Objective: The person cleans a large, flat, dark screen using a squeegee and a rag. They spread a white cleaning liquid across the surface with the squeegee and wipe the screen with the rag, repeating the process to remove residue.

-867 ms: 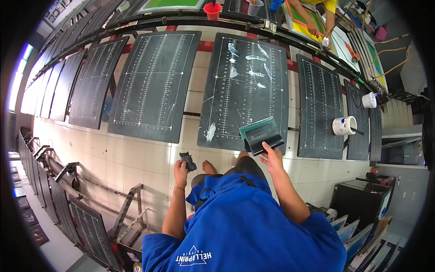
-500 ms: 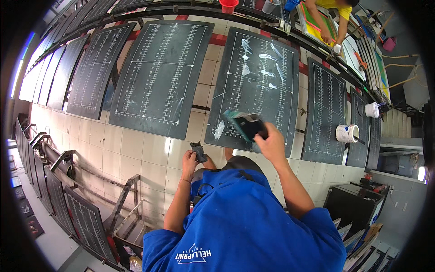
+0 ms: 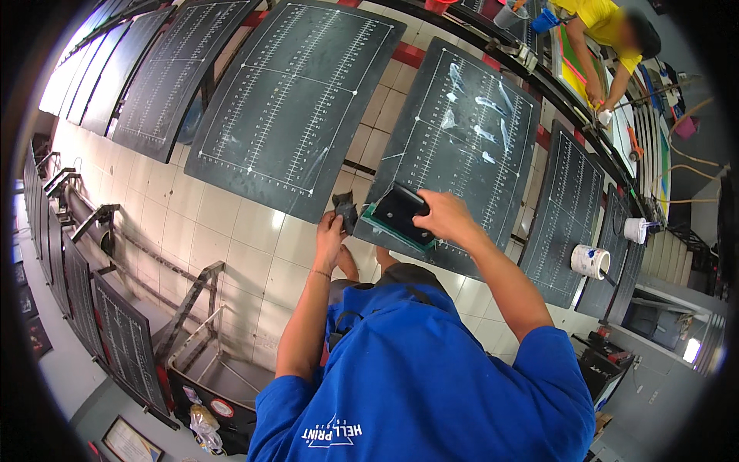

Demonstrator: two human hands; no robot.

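Observation:
A squeegee with a black holder and a green blade is gripped in my right hand, fingers closed on its far end. It is over the near left corner of a dark board with white ruled scales and whitish smears. Pinched in my left hand is a crumpled dark grey rag. The rag is close beside the left end of the squeegee; whether they touch I cannot tell.
Another dark ruled board stands to the left, more boards beyond on both sides. A white tub and a smaller white cup sit on boards at right. A person in a yellow shirt works at far right. Metal frames stand at left.
My right hand has brought the squeegee leftward and turned it, so its blade faces near. My left hand has lifted the rag up beside it. The view has also shifted.

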